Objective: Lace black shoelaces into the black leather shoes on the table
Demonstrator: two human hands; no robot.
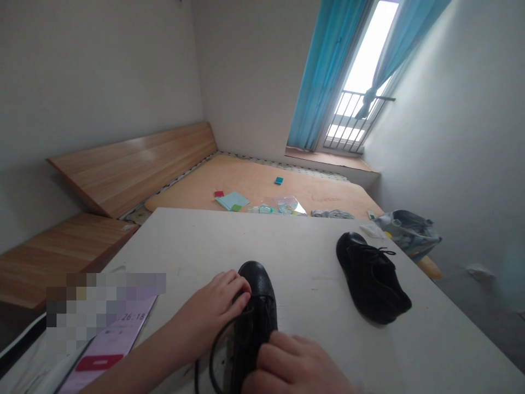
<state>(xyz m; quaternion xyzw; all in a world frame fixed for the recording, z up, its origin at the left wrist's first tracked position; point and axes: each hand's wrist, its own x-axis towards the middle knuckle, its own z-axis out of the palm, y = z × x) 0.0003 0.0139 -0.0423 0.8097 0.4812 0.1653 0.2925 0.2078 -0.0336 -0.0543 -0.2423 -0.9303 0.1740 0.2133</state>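
Lower centre: black lace-up shoe (260,280), partly hidden by curled left hand (223,298) and right hand (295,362), pinch of either unclear. Right: second shoe (371,284). Lower left: lit phone (107,345).

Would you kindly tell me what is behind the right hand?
Behind the right hand, part of a black shoe and the table show; what the fingers cover is hidden.

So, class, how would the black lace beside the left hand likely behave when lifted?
The lace is probably floppy, since it bends in a loose curve. It looks thin, so likely light. Its upper part runs toward the left hand at the shoe, so lifting may tug there.
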